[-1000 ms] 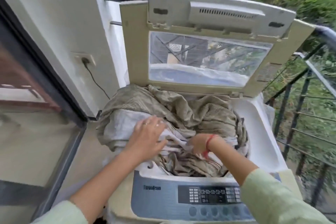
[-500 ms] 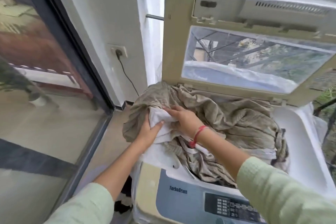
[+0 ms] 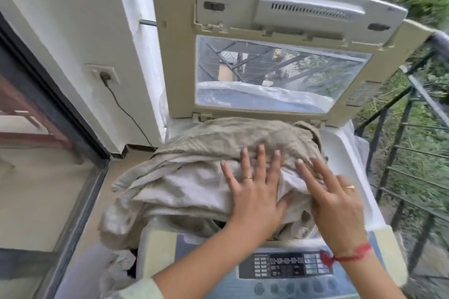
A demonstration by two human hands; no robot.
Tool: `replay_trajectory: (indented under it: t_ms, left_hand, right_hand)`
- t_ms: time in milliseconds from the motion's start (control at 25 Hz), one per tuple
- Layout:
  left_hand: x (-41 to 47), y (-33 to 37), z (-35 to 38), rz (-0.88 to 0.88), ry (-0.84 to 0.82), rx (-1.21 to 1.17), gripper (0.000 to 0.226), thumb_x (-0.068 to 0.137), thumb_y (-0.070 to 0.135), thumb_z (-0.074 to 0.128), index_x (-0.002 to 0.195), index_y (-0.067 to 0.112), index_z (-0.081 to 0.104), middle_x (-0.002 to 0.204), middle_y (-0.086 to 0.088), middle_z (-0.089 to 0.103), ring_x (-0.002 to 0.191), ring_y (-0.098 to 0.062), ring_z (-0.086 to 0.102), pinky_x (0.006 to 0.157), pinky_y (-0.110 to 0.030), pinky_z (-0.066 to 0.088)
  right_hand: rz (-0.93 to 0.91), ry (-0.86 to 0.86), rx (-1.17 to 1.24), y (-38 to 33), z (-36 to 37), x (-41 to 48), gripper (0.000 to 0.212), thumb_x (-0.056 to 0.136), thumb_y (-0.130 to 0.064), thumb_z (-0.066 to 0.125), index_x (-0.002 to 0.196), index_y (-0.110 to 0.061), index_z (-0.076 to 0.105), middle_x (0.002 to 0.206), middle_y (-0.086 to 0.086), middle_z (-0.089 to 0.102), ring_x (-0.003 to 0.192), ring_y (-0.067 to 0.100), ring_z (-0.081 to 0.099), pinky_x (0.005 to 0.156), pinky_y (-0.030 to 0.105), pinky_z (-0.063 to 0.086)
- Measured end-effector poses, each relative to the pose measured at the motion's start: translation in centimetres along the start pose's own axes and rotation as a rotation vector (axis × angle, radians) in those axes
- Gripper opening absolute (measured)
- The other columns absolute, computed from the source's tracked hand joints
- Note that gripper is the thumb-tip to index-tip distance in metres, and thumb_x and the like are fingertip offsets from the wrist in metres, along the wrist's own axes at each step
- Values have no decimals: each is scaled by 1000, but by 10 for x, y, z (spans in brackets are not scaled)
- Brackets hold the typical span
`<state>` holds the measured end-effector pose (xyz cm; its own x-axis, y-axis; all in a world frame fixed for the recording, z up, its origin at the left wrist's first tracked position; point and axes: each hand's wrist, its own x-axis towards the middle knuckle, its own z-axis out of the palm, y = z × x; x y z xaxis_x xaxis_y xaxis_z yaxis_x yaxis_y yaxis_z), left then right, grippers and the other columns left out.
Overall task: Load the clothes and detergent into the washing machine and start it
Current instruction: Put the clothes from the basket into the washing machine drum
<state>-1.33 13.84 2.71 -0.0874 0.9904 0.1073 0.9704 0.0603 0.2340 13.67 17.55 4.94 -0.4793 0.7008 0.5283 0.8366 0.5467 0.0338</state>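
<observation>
Clothes [image 3: 194,177], a crumpled heap of soft beige-grey woven fabric with a paler lining, fill the mouth of the top-loading washing machine [image 3: 340,150] and spill in loose folds over its front left corner. The cream plastic lid [image 3: 175,56], with a clear window, stands raised behind the heap. The left hand [image 3: 252,196] lies flat on top of the pile, fingers straight and spread. The right hand [image 3: 337,206], a red thread at its wrist, rests beside it on the heap's right side, fingers likewise extended, gripping nothing. The grey control panel [image 3: 286,267] sits below both wrists.
</observation>
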Motion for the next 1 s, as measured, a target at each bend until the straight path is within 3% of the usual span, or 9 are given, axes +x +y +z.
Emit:
replay_trajectory:
  t_ms: [120,200,320,440,520,720,880,960,1000]
  left_hand:
    - [14,-24,67,-85,-712,-117,88,86,67,31,148,22,-13,156,-1,-16,143,-33,-13,107,-65,-4]
    - [20,-47,66,-55,-976,-135,78,88,56,42,148,12,16,157,-7,13,140,-28,20,110,-48,22]
    - [10,-71,20,69,-728,-412,45,95,41,47,133,17,48,139,-4,47,120,-20,47,97,-32,37]
    - [-25,-126,-28,-114,-21,-463,50,89,52,45,133,29,47,141,3,42,133,-16,34,111,-41,28]
    - [-60,-179,-32,-365,159,-380,66,83,65,34,136,27,43,144,-3,39,136,-23,31,110,-49,28]
    - [-136,-253,-9,-882,-53,-318,78,86,65,28,150,24,12,158,-9,6,145,-28,-1,116,-49,8]
    - [-149,-264,26,-962,-138,-369,84,81,72,17,150,24,9,158,-8,4,145,-28,-1,115,-53,8]
    - [-151,-263,40,-968,-224,-356,79,87,69,19,150,23,5,158,-9,-1,145,-29,-5,114,-56,6]
    - [-152,-263,43,-964,-250,-357,77,89,67,20,150,23,3,158,-10,-4,145,-30,-8,113,-57,4]
  right_hand:
    - [-49,-711,-165,7,64,3,82,79,1,45,149,-34,20,157,11,17,137,39,25,104,56,35]
    - [-121,-1256,-82,-6,123,11,82,86,-7,51,150,-32,6,157,11,7,143,39,8,114,54,19]
    - [-123,-1521,-68,-44,190,24,81,86,-25,61,150,-23,12,157,13,10,144,34,13,115,52,17]
    - [-184,-1405,-131,-77,220,19,84,84,-25,62,150,-21,11,158,9,5,145,35,7,115,53,14]
    - [-342,-1329,-131,-99,217,22,86,81,-21,66,150,-15,15,157,13,11,144,33,11,117,48,13]
    - [-316,-1459,72,-139,182,45,44,90,-23,54,129,-2,52,136,20,50,123,31,50,98,31,39]
    - [-172,-749,229,-156,124,74,21,89,-26,47,88,-13,64,103,15,67,92,32,64,71,31,44]
    - [-251,-522,394,-196,100,83,37,87,-45,55,117,-23,59,127,11,58,114,32,55,89,41,45]
    - [-309,-621,358,-222,95,85,56,83,-56,56,133,-32,46,145,8,41,130,32,40,101,51,36]
